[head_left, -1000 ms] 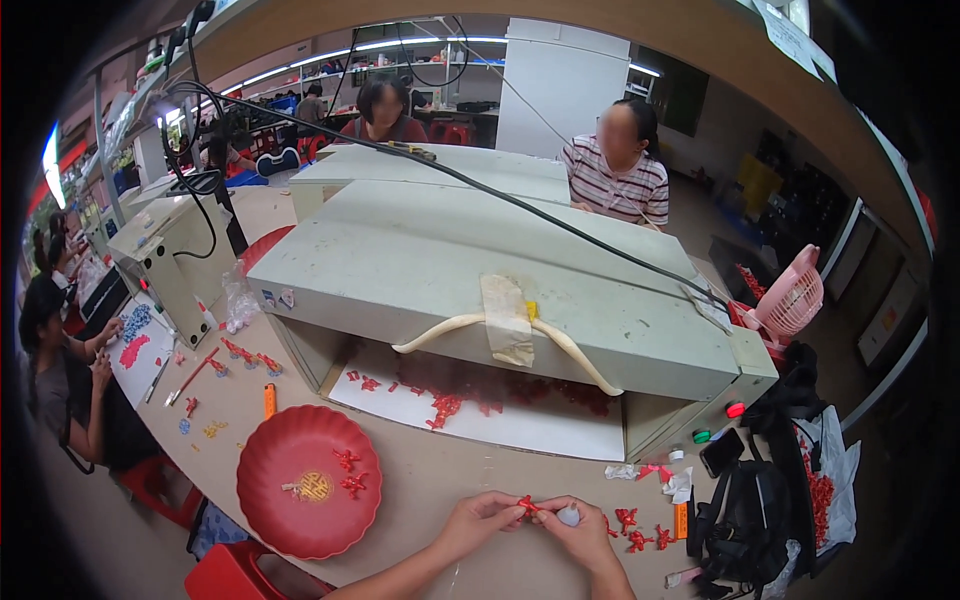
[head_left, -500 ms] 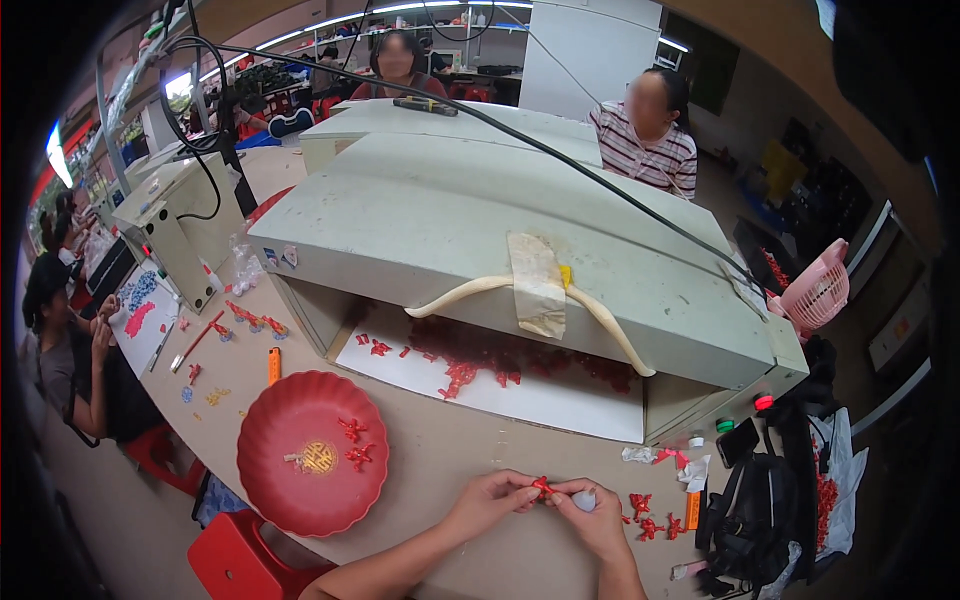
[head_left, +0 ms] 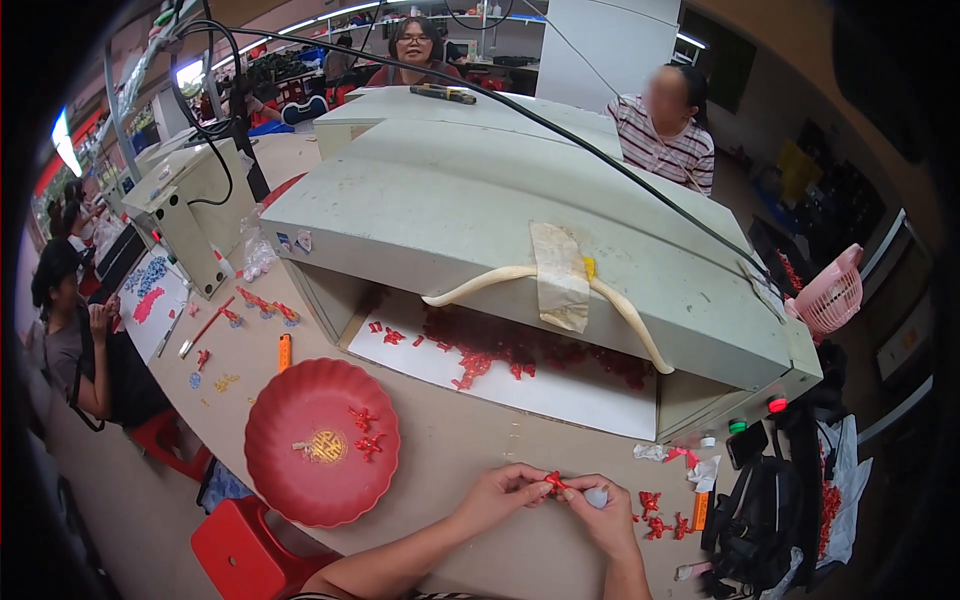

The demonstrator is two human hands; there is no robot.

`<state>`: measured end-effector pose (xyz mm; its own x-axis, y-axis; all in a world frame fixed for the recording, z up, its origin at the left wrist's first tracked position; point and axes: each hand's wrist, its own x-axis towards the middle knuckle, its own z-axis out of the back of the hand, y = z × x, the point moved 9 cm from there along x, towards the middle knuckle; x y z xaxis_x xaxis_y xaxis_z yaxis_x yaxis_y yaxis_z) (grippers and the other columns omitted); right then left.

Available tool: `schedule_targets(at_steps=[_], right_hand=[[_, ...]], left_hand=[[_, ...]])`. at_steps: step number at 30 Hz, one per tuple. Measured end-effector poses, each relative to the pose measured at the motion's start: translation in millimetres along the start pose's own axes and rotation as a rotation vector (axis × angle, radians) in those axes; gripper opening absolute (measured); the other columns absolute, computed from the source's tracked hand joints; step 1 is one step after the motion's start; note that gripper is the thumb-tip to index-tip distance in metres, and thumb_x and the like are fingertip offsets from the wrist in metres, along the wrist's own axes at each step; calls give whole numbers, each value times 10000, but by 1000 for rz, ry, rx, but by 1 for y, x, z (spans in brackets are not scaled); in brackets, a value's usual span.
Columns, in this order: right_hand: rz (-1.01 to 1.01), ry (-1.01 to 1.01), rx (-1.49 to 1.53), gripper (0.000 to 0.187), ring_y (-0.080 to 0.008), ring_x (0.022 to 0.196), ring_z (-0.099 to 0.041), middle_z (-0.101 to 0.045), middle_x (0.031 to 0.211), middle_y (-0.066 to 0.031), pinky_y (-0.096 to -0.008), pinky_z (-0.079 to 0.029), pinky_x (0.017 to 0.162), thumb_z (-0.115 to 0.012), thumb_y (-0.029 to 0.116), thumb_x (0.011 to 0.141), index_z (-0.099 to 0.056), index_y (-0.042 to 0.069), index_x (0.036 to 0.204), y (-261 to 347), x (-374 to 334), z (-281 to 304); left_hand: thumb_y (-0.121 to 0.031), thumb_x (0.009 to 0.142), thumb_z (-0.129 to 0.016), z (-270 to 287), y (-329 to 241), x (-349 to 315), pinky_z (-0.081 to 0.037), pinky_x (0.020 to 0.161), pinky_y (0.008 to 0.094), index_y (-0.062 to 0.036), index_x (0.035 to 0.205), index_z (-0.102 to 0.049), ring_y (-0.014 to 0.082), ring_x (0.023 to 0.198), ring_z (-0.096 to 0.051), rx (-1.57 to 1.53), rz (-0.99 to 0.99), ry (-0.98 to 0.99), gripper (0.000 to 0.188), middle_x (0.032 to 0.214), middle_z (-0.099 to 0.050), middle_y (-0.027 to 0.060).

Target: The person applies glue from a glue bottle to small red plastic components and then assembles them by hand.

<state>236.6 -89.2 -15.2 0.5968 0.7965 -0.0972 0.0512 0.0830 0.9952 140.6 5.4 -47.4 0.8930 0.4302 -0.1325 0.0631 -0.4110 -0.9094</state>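
Observation:
A small shiny red figure (head_left: 554, 484) is pinched between the fingertips of my left hand (head_left: 505, 499) and my right hand (head_left: 607, 522), low over the table front. A whitish, rounded piece (head_left: 597, 496) also sits in my right hand; its kind I cannot make out. Several similar red figures (head_left: 655, 527) lie just right of that hand. To the left stands a red scalloped bowl (head_left: 275, 430) with a gold emblem, holding a couple of red figures (head_left: 367, 446) and a small pale bit. Fingers cover much of the held figure.
A long pale-green metal hood (head_left: 450, 220) spans the table ahead, with red pieces (head_left: 485, 365) on white sheet beneath. An orange lighter-like item (head_left: 285, 350) lies behind the bowl. A black bag (head_left: 752, 520) sits at right, a red stool (head_left: 235, 550) at lower left. Co-workers sit around.
The whole view has shifted slightly, so the table things appear a little farther right. Both hands keep their pinch on the red figure.

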Motion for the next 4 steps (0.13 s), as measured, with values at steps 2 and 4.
schedule_targets(at_steps=[2, 4], right_hand=[[7, 4, -2, 106, -126, 745, -603, -634, 818, -92, -237, -494, 698, -591, -19, 793, -590, -46, 895, 2, -1, -2], [13, 4, -44, 131, -135, 748, -607, -635, 813, -99, -238, -495, 705, -606, -5, 785, -593, -37, 911, 2, -1, -1]], left_hand=[[-122, 854, -572, 0, -1, -1, -474, 686, 207, -10, 1012, -576, 63, 737, -551, -2, 0, 9, 194, 862, -610, 25], [-128, 848, -581, 0, -3, -1, -476, 691, 211, -29, 1040, -577, 69, 740, -554, 1, 2, 29, 216, 869, -613, 33]])
